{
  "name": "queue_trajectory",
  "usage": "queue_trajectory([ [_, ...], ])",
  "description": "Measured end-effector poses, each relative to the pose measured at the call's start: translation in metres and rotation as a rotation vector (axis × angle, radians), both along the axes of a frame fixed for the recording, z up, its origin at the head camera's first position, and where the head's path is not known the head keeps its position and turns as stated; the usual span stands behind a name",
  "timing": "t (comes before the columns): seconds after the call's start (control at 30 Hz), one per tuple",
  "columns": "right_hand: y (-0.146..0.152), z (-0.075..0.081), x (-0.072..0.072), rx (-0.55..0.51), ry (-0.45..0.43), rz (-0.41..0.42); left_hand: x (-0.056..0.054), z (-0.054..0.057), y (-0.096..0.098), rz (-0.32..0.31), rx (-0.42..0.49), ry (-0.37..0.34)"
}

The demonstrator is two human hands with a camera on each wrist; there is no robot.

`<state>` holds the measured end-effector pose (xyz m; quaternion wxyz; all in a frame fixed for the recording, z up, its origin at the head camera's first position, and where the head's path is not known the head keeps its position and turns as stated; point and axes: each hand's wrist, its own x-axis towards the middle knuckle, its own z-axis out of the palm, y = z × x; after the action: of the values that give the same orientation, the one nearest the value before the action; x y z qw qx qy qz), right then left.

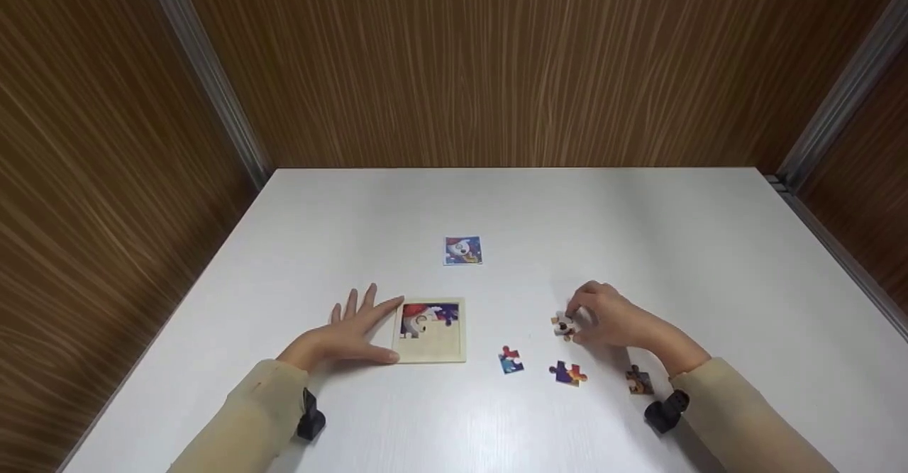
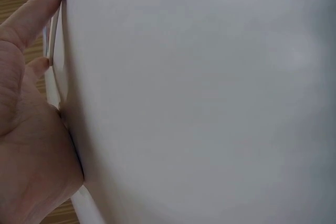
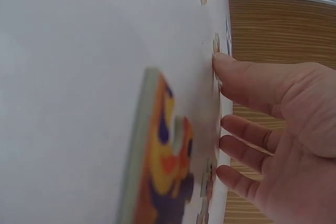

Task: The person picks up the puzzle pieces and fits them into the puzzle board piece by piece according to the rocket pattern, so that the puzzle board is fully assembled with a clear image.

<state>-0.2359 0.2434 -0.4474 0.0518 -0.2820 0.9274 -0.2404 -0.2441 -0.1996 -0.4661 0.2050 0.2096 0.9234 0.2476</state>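
Note:
My left hand (image 1: 352, 335) lies spread at the left side of a shallow wooden puzzle tray (image 1: 434, 351), thumb and index finger against its edge. Joined pieces with a bear picture (image 1: 415, 318) fill the tray's upper part; bare wood shows below. To the right, my right hand (image 1: 610, 318) pinches a white and brown puzzle piece (image 1: 564, 326) low over the table. In the right wrist view the thumb (image 3: 231, 66) is on that piece's edge, and the other fingers curl downward.
Loose on the white table lie a red and blue piece (image 1: 510, 361), a purple and orange piece (image 1: 567, 373) and a dark brown piece (image 1: 639, 381) beside the right wrist. A small picture card (image 1: 462, 250) lies beyond the tray. Wood-grain panels (image 1: 496, 69) border the table.

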Motion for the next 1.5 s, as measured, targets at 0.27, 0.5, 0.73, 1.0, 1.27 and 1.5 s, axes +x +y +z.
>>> queue_trajectory([
  [0.27, -0.006, -0.001, 0.000, 0.066, -0.001, -0.074, -0.001, -0.001, 0.000, 0.008, -0.007, 0.004],
  [0.5, -0.009, 0.000, 0.001, 0.093, -0.006, -0.101, 0.000, -0.001, 0.002, 0.014, -0.015, 0.010],
  [0.73, -0.010, 0.000, -0.002, 0.108, 0.025, -0.069, -0.001, -0.001, 0.002, 0.010, -0.014, 0.008],
  [1.0, -0.011, -0.001, -0.004, 0.053, 0.019, -0.060, -0.001, -0.001, 0.002, 0.007, -0.014, 0.012],
  [1.27, -0.011, 0.000, -0.006, -0.039, -0.002, -0.028, 0.000, -0.001, 0.002, 0.026, -0.017, 0.006],
  [1.5, -0.013, 0.004, -0.005, -0.118, -0.002, -0.005, -0.001, -0.002, 0.003, 0.023, -0.018, 0.004],
])
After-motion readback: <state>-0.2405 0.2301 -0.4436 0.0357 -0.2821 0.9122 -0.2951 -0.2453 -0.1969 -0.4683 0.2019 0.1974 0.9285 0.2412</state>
